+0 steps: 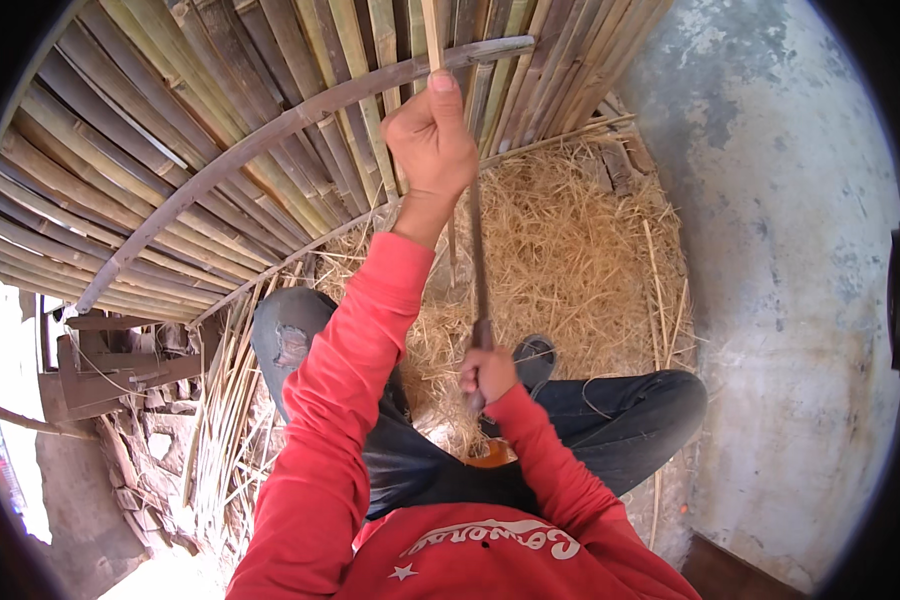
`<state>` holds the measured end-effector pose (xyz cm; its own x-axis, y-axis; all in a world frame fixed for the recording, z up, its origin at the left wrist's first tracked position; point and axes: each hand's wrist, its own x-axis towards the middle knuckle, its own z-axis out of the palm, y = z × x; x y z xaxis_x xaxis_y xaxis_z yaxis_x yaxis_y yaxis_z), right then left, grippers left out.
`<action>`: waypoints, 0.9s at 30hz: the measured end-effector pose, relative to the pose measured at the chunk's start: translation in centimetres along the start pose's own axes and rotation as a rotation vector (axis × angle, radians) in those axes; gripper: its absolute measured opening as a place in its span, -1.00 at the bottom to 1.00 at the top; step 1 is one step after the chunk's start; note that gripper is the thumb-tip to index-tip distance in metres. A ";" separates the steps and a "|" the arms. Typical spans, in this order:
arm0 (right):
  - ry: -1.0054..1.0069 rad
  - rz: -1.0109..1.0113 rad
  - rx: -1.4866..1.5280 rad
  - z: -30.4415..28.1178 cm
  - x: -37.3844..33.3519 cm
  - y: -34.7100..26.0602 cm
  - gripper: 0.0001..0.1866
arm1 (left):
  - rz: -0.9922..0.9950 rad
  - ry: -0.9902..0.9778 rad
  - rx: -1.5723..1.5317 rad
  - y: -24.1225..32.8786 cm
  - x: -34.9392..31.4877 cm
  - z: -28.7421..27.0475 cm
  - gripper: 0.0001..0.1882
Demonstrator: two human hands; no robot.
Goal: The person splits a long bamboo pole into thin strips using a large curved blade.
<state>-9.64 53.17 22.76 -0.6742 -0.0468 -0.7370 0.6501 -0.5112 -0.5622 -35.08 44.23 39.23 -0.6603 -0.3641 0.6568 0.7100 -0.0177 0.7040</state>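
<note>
My left hand (pixel 432 135) is raised ahead of me, its fingers wrapped round a thin bamboo strip (pixel 432 35). The strip's pale upper end rises past my thumb, and a narrow lower length shows below the fist. In my right hand (pixel 490 374), low between my knees, is the handle of a long knife (pixel 479 250). Its dark, narrow blade points away from me, up toward my left hand, and runs close beside the strip's lower length. Whether blade and strip touch, I cannot tell.
A wall of bamboo slats (pixel 260 130) with a curved rail (pixel 300 118) stands ahead and to the left. Shavings (pixel 560 250) cover the ground before me. A bundle of thin strips (pixel 220 410) lies at my left, and a grey plastered wall (pixel 790 250) rises at my right.
</note>
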 end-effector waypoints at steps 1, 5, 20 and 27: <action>-0.010 -0.118 -0.039 0.9 -0.7 -2.3 -0.90 | -0.005 0.003 0.014 0.0 -0.1 -0.3 -0.37; -0.033 -0.575 -0.008 4.8 -4.5 -11.3 -0.93 | -0.001 -0.007 0.023 0.3 0.1 -0.3 -0.37; 0.037 -0.091 0.222 1.0 -0.7 -4.2 -0.88 | 0.074 0.013 -0.047 -1.3 -1.2 -0.1 -0.39; -0.046 -0.516 -0.096 2.9 -4.9 -9.9 -0.88 | -0.004 0.006 -0.072 1.1 -0.3 -0.1 -0.36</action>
<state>-13.78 55.99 33.07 -0.9285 0.1513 -0.3391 0.2573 -0.3964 -0.8813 -34.03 44.19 39.78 -0.6618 -0.3694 0.6523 0.7233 -0.0862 0.6851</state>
